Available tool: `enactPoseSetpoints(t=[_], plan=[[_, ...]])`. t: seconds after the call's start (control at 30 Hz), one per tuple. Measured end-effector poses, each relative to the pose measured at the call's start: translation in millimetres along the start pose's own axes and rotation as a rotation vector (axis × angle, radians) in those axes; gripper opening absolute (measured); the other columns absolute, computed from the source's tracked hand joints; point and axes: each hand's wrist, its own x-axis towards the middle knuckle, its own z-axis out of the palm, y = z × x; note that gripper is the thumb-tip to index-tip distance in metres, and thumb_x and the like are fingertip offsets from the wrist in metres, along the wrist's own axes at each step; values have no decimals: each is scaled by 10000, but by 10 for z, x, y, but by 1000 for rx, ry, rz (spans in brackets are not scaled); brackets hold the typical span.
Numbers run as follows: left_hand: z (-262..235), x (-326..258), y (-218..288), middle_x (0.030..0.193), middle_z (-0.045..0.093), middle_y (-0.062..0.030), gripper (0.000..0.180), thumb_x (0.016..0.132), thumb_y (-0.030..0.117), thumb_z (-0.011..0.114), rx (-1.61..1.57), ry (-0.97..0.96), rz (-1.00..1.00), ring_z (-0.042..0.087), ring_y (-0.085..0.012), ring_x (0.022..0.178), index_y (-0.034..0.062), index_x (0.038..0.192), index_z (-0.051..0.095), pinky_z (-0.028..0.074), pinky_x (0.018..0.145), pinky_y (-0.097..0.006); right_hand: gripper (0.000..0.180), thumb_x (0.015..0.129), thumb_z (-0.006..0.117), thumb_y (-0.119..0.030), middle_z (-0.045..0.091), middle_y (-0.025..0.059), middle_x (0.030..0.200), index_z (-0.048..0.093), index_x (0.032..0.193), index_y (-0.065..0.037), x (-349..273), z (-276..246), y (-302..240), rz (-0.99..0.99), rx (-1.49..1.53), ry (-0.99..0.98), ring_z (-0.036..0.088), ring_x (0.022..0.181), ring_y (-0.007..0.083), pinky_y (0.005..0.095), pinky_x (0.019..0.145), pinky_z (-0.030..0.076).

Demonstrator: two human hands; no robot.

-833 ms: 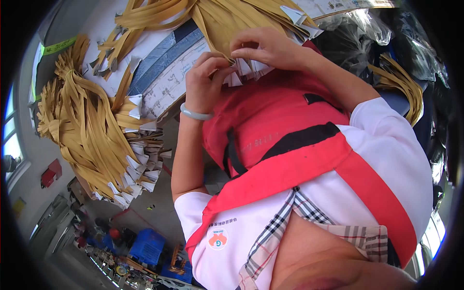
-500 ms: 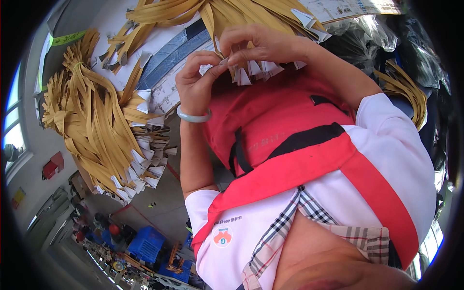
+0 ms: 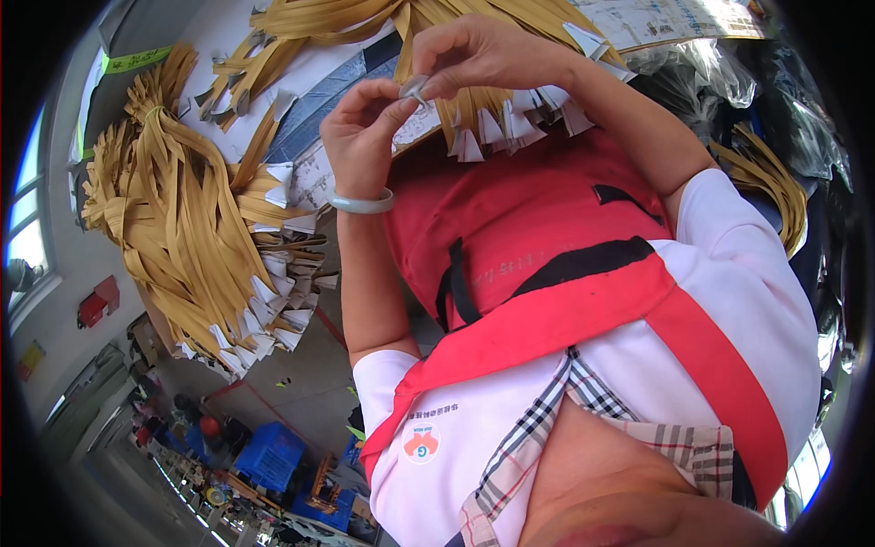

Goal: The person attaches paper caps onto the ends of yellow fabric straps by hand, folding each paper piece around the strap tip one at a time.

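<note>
While the left hand point(image 3: 363, 137) pinches a small pale, glossy-looking piece point(image 3: 416, 88) between thumb and forefinger, its other fingers loosely curled, the right hand point(image 3: 492, 56) grips it from the other side, thumb against bent fingers. The piece sits between the fingertips, near the table's close edge; its exact shape is too small to tell. A smooth, pale bracelet point(image 3: 362, 201) rings the left wrist. Beyond, flat mustard strips point(image 3: 324, 22) fan across the scuffed white table point(image 3: 661, 25), near a creased blue band point(image 3: 321, 108). White, wedge-like tips point(image 3: 492, 129) hang toward the red cloth apron point(image 3: 529, 214). At left droops a thick, tied bundle point(image 3: 182, 214) of similar strips; at right, a smaller bundle point(image 3: 777, 187) curves near crinkled clear plastic point(image 3: 715, 77).
</note>
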Motion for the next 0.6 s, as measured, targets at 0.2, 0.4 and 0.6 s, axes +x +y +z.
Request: enactPoseSetpoints(t=[0.2,0.4,0.6], plan=[[244,-40,-282,856,674,-54,79,836,-67,697,292,327,172,652,-99,725,-17,862,642,532,631,-223,187,832,705,-143,547,103,736,567,857,-20,31,254,229,-182,-546,315,567,679,229,342,616,447],[121,-89,-283,863,648,-78,183,880,-65,663,134,186,108,659,-130,701,-50,1060,636,582,609,-252,113,888,644,-106,623,97,807,636,983,-46,-36,320,523,-261,-577,498,613,737,243,324,656,485],[-37,-50,-134,822,589,-42,130,858,-29,697,485,109,243,612,-112,713,-14,984,664,534,619,-235,200,968,624,-216,633,3,801,649,969,-17,-74,352,348,-37,123,320,613,744,97,251,656,503]])
